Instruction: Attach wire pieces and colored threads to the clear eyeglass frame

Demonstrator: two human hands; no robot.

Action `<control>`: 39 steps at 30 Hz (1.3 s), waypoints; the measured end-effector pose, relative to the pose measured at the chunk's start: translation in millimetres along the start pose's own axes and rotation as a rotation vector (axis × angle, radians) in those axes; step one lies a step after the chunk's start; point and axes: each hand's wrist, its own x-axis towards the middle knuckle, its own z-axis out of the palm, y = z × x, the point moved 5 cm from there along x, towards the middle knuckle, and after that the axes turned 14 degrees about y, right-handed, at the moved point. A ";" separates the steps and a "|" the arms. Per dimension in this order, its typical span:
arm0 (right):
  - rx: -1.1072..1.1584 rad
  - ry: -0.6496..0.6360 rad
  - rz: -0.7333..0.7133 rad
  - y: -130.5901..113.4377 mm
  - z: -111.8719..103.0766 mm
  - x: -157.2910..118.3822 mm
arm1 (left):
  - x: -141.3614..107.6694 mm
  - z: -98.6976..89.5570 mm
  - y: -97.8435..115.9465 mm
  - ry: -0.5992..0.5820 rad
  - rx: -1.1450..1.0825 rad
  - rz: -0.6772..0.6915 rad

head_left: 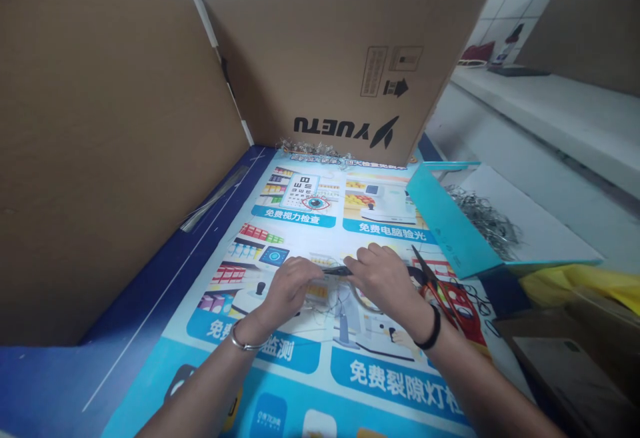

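My right hand (383, 278) is closed around dark-jawed pliers (337, 271); a black handle end shows beyond the palm. The jaws point left and meet the fingertips of my left hand (291, 285). That hand is closed in a pinch on what looks like a thin wire, mostly hidden by the fingers. Several fine wires (317, 306) lie blurred below the hands. Close to my right wrist rest scissors (454, 303) with orange-red handles, their blades slightly apart and pointing away from me.
A teal box (457, 225) at right holds a tangle of silvery wire pieces (483, 218). More wire bits (315, 150) lie at the foot of tall cardboard panels (310, 58). A printed sheet (300, 245) covers the table. Yellow material (580, 285) and a brown box (565, 351) sit at right.
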 end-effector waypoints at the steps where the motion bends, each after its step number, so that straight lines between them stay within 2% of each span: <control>1: -0.003 0.007 -0.011 0.3 -0.8 0.4 | -0.2 0.0 -0.4 -0.004 -0.001 0.000; 9: 0.009 0.018 -0.095 7.0 -5.0 -0.3 | -0.5 1.0 0.0 -0.065 -0.020 0.039; 18: 0.137 -0.044 -0.126 8.6 -1.6 -3.2 | -0.1 3.7 2.4 -0.202 -0.065 0.006; 33: 0.223 -0.092 -0.098 9.5 4.9 -4.4 | 4.3 3.7 8.5 -0.239 -0.095 0.015; 39: 0.209 -0.072 -0.099 8.7 3.9 -3.9 | 3.2 4.0 7.1 -0.248 -0.070 0.005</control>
